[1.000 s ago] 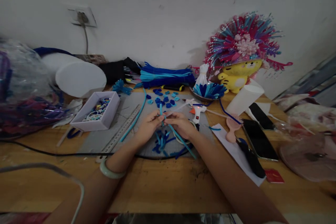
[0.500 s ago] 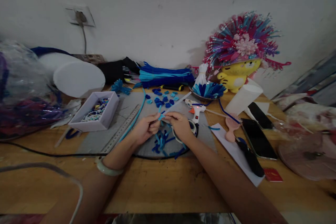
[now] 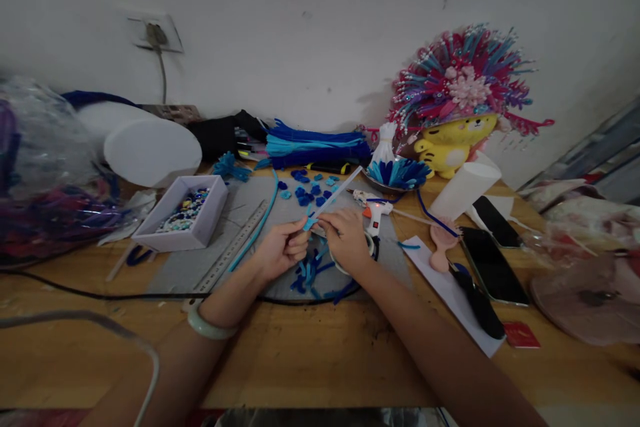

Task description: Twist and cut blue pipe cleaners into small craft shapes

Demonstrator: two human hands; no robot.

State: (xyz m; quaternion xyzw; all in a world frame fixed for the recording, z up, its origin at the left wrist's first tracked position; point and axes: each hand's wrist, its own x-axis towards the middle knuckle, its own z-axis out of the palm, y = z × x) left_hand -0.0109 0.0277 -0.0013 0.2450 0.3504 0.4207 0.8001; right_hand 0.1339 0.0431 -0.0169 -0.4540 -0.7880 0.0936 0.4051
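Between my two hands is a small piece of light blue pipe cleaner (image 3: 311, 221). My left hand (image 3: 281, 251) is closed, with thumb and forefinger pinching it. My right hand (image 3: 349, 240) is also closed, its fingertips meeting the same piece from the right. A translucent whitish strip (image 3: 341, 191) slants up and away from the fingertips; which hand grips it, I cannot tell. Cut blue pipe cleaner pieces (image 3: 313, 270) lie below the hands. Beyond them are several small blue pipe cleaner flowers (image 3: 303, 197). A white roll of tape (image 3: 371, 245) is partly hidden behind my right hand.
A glue gun (image 3: 377, 213) with a lit red light lies to the right, near a pink brush (image 3: 440, 243) and a phone (image 3: 493, 263). Leftward are a bead box (image 3: 213, 213) and a ruler (image 3: 233, 247). Pipe cleaner bundles (image 3: 317, 143) lie along the wall.
The fingers have shifted slightly around the light blue piece, and its upright end shows less. The whitish strip now stands a little steeper, with more of it visible.
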